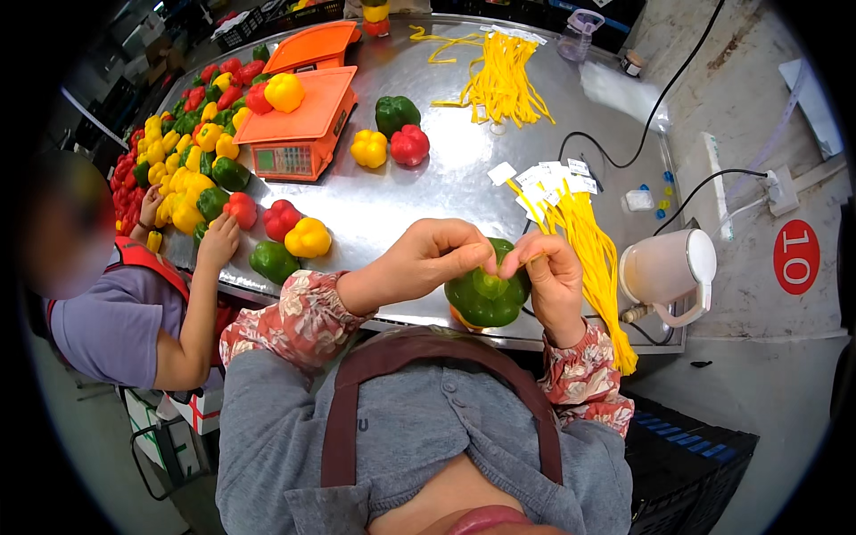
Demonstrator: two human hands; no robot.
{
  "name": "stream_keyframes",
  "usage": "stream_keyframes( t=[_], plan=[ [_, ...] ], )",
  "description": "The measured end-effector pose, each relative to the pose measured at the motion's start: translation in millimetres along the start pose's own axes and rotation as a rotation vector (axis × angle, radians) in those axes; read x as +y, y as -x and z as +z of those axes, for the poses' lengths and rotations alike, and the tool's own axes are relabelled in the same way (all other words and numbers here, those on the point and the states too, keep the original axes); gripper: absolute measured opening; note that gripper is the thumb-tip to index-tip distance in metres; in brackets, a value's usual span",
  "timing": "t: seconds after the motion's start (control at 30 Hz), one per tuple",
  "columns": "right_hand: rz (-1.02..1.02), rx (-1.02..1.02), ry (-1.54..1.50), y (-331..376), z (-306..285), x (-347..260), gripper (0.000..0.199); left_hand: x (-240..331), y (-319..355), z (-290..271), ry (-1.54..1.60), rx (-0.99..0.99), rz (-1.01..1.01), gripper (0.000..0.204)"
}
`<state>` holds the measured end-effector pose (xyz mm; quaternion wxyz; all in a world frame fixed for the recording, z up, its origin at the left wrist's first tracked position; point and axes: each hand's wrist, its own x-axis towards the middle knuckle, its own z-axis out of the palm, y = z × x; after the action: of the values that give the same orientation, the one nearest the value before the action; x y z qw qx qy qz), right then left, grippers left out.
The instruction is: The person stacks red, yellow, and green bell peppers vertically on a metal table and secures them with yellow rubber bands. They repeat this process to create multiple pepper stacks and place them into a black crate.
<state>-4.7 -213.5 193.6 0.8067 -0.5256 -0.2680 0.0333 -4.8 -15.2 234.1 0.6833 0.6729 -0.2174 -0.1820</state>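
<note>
Right at the table's near edge stands a green bell pepper [486, 299], with a bit of yellow and red showing beneath it. My left hand [428, 263] is closed in a pinch just above its top. Close by, my right hand [551, 272] also pinches, its fingertips almost meeting the left ones. What lies between the fingertips is too thin to make out; it may be clear film. Beside my right hand lies a bundle of yellow ties [584, 241] with white tags. Left of my left forearm sit a yellow pepper [308, 238] and a green pepper [274, 261].
An orange scale [299, 125] holds peppers, with a second orange scale [314, 46] behind. A co-worker's hand [218, 241] touches peppers at the left. More yellow ties [504, 80] lie at the back. A pitcher [669, 267] and black cables [615, 160] occupy the right.
</note>
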Motion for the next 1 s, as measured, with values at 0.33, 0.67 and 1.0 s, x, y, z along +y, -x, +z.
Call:
stream_keyframes(
  t=[0.33,0.67,1.0],
  plan=[
    [0.179,0.142,0.12,19.3,-13.1,3.5,0.009,-28.1,2.9,-6.8,-0.309,-0.019,0.166,0.015],
    [0.247,0.113,0.109,11.9,0.5,-0.5,0.01,8.9,-8.7,-8.0,-1.301,-0.245,0.581,0.02],
    [0.239,0.099,0.12,17.2,7.1,-1.5,0.01,-3.1,-20.0,-28.0,-1.08,-0.396,0.651,0.012]
  ],
)
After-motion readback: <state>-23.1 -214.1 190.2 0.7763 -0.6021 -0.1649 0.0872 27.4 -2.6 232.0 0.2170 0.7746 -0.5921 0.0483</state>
